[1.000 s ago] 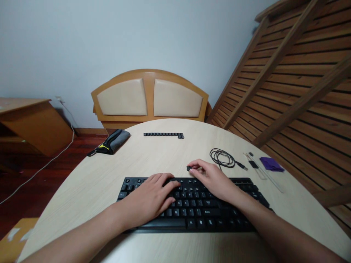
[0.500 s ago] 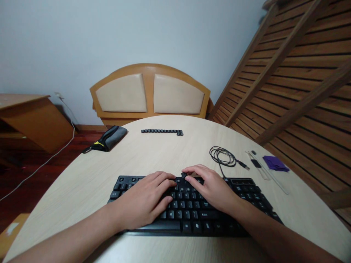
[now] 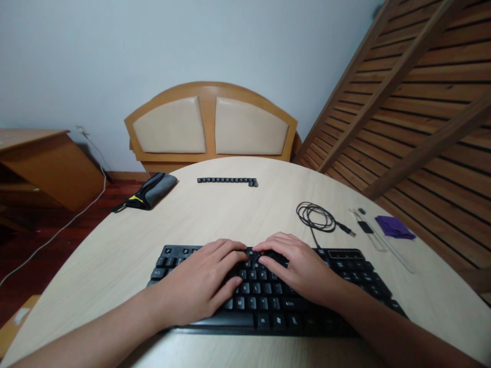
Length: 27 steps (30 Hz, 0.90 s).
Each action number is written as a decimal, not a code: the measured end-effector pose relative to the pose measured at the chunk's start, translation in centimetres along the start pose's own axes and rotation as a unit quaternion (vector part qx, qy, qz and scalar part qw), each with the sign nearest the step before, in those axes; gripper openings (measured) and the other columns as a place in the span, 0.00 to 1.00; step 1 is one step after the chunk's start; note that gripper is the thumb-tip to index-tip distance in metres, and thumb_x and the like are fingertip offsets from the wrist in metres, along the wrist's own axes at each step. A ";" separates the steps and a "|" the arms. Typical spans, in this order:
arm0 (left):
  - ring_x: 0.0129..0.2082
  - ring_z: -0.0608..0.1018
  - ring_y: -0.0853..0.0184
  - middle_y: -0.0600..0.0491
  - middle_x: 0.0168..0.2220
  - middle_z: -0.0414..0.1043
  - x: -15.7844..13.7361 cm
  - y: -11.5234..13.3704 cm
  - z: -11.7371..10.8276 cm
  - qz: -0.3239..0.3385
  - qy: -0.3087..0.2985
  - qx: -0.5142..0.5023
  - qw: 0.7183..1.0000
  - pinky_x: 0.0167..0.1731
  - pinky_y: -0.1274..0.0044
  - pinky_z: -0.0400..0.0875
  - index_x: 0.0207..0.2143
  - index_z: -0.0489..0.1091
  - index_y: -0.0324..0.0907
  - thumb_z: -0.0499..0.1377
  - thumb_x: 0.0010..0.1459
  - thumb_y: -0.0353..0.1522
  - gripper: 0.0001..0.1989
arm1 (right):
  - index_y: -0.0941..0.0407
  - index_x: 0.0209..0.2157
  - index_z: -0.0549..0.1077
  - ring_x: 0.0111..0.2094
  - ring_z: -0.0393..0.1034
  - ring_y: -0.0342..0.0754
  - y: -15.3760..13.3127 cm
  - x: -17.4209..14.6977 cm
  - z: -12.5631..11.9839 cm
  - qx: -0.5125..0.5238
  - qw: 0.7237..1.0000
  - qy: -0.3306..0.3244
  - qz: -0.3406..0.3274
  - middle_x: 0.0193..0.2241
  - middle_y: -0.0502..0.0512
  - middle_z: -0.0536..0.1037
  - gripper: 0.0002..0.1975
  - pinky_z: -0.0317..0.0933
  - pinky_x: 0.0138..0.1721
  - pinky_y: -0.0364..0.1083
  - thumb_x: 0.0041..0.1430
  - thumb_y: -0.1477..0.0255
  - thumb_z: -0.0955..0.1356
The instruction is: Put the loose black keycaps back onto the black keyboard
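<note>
A black keyboard lies along the near side of the round table. My left hand rests over its left and middle keys, fingers stretched and slightly apart, holding nothing. At the top row, my right hand pinches a small black keycap between thumb and forefinger, low against the keyboard. The keycap is mostly hidden by those fingers. Bare key sockets show in the top row at the left. Farther back on the table stands a line of loose black keycaps, with a couple more below its right end.
A coiled USB cable lies behind the keyboard. To the right are a black-and-clear wire tool, a thin rod with a dark brush-like tip and a folded purple cloth. A grey-black pouch sits at the table's left edge.
My right hand has lowered the keycap from just above the top row down to the keyboard. My left hand stays in place. The camera view has shifted slightly.
</note>
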<state>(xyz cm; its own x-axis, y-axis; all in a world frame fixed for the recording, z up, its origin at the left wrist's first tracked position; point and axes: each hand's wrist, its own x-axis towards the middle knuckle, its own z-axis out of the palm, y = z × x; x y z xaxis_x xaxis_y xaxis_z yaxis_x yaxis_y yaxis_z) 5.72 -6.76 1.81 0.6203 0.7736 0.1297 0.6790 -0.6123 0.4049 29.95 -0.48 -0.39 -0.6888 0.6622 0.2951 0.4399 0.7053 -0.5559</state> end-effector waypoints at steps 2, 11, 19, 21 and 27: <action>0.58 0.70 0.59 0.46 0.58 0.67 0.0 0.0 0.0 0.001 -0.002 0.002 1.000 0.60 0.62 0.67 0.56 0.64 0.43 0.53 0.69 0.33 0.15 | 0.53 0.45 0.77 0.44 0.73 0.49 0.1 0.0 0.0 0.000 1.000 -0.001 -0.002 0.41 0.52 0.81 0.07 0.63 0.49 0.51 0.65 0.71 0.69; 0.57 0.70 0.59 0.47 0.57 0.67 0.1 0.0 0.0 0.003 0.002 0.003 1.000 0.59 0.62 0.67 0.56 0.65 0.43 0.53 0.68 0.32 0.15 | 0.52 0.43 0.78 0.43 0.73 0.50 -0.1 -0.2 -0.1 0.003 1.000 -0.001 -0.007 0.40 0.52 0.81 0.07 0.64 0.47 0.51 0.63 0.71 0.70; 0.58 0.70 0.60 0.47 0.58 0.67 0.1 0.0 0.0 0.003 -0.003 0.008 1.000 0.60 0.63 0.67 0.56 0.64 0.42 0.53 0.69 0.33 0.15 | 0.53 0.43 0.79 0.43 0.72 0.50 -0.1 -0.2 0.0 0.006 1.000 -0.002 -0.029 0.38 0.53 0.81 0.07 0.64 0.47 0.51 0.63 0.71 0.70; 0.58 0.70 0.59 0.46 0.58 0.67 0.1 0.1 -0.1 0.002 -0.002 0.008 1.000 0.60 0.63 0.67 0.56 0.64 0.42 0.53 0.69 0.33 0.15 | 0.53 0.43 0.78 0.43 0.72 0.50 -0.1 -0.3 0.0 0.006 1.000 -0.001 -0.031 0.39 0.53 0.81 0.07 0.65 0.47 0.51 0.63 0.72 0.70; 0.57 0.70 0.58 0.46 0.57 0.67 0.2 0.0 -0.1 0.003 0.001 0.003 1.000 0.59 0.62 0.67 0.56 0.65 0.42 0.53 0.68 0.33 0.15 | 0.54 0.40 0.78 0.43 0.73 0.50 -0.2 -0.4 0.1 0.016 1.000 0.008 -0.019 0.38 0.54 0.80 0.05 0.66 0.46 0.50 0.62 0.72 0.71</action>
<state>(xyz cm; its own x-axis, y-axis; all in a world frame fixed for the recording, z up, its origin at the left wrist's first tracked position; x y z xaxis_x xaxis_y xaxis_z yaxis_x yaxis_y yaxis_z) 5.83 -6.61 1.94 0.6245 0.7695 0.1337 0.6770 -0.6187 0.3987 30.06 -0.88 -0.43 -0.6951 0.6388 0.3299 0.3938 0.7222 -0.5686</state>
